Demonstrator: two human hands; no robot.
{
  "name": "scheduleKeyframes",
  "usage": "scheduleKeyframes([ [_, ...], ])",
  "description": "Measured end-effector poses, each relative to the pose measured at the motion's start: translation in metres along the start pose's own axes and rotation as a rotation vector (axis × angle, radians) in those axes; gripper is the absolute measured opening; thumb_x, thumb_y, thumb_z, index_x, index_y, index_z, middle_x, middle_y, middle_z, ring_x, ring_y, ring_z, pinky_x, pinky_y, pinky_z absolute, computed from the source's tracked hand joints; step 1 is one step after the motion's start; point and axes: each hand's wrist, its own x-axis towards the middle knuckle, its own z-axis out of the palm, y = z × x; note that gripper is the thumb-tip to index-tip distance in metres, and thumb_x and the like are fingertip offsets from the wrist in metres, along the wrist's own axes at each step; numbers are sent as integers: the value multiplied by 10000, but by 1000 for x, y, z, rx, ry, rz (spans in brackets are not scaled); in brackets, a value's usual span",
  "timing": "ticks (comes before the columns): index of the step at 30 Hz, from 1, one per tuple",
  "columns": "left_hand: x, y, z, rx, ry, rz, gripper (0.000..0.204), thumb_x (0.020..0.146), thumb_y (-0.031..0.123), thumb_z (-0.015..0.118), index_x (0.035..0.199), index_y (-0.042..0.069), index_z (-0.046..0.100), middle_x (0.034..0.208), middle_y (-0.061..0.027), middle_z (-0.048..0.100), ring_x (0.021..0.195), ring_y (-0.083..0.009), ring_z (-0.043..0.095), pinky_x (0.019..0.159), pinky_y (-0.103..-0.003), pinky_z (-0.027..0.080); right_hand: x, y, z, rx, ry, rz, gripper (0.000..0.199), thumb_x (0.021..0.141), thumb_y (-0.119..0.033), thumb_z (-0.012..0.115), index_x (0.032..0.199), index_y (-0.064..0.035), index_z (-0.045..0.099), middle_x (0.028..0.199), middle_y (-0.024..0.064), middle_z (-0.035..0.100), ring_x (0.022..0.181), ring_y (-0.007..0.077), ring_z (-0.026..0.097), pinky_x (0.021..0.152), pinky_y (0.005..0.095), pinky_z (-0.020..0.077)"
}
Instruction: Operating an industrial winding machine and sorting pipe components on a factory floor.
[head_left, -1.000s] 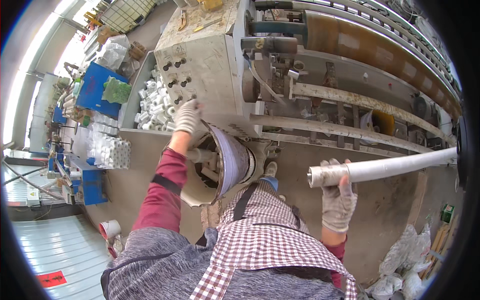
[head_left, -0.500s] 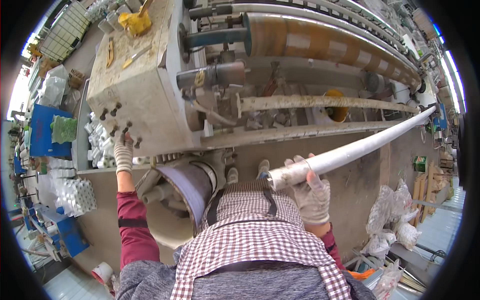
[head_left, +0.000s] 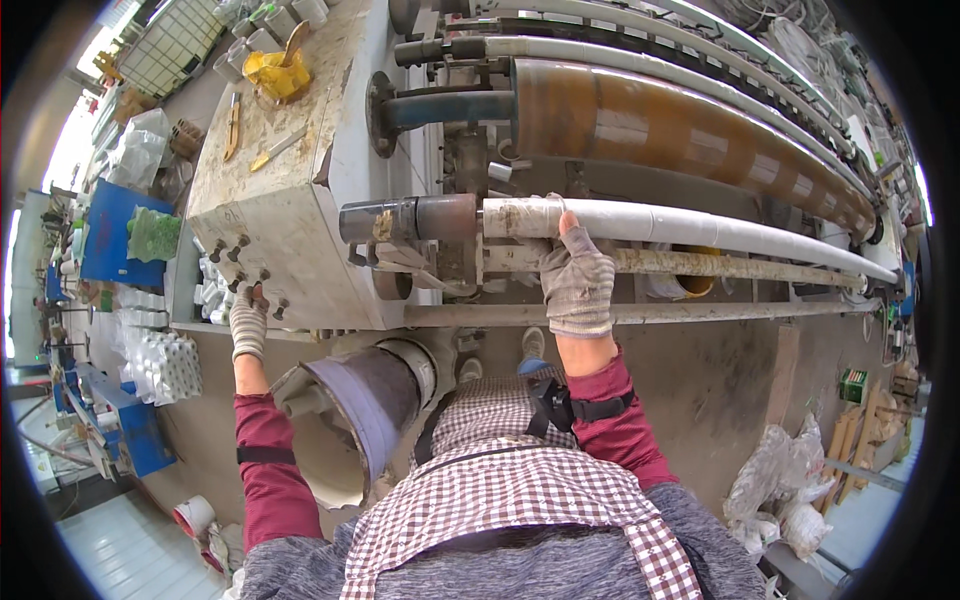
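My right hand, in a striped glove with bare fingertips, grips the long white tube near its stained left end. The thumb lies on top of it; the other fingers are partly hidden. The tube lies across the machine, its left end up against a dark cylindrical chuck. My left hand, gloved likewise, has its fingertips closed at one of several dark knobs on the front of the pale metal housing. That knob is partly hidden by the fingers.
A large brown roller runs behind the tube. On the housing top are a yellow container and a yellow-handled knife. Below the housing stands a big open cylinder. Plastic bags lie at right.
My right hand has lifted the white tube's near end up and forward, from beside my apron to the chuck. My left hand stays at the knobs. My view has shifted slightly.
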Motion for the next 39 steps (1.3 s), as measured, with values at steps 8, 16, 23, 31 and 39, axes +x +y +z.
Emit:
scheduleKeyframes([
  [8,-36,91,-20,402,13,-39,217,909,228,601,1047,72,665,937,-216,680,903,-409,640,794,-483,501,-10,-12,-4,-118,-212,59,423,929,-200,664,1234,74,562,1206,154,611,1135,282,592,1054,458,470],
  [16,-9,191,-53,133,361,88,304,973,313,553,856,43,627,778,-226,632,751,-415,610,675,-476,474,-46,-24,-44,-338,-194,317,359,901,-83,675,1241,-56,563,1150,140,648,1017,282,659,861,410,578],
  [23,134,305,-37,-968,63,146,171,988,221,571,1067,71,595,831,-20,581,606,-96,531,537,-263,458,-103,-9,-44,-579,-146,344,371,897,-94,686,1233,-7,554,1072,125,654,934,226,663,825,349,560],
  [31,209,331,3,-1020,-108,-173,348,944,486,591,918,140,575,722,-17,605,542,-158,630,385,-251,437,-137,-47,-67,-555,3,311,395,918,-85,651,1262,33,498,1078,136,653,946,204,668,869,323,555],
  [39,16,438,-44,-1260,-140,-8,254,969,408,596,847,185,584,700,52,533,615,-111,523,545,-255,434,-44,-115,-45,-805,-271,151,462,879,-91,695,1283,-12,486,1004,58,634,888,121,611,794,258,528],
])
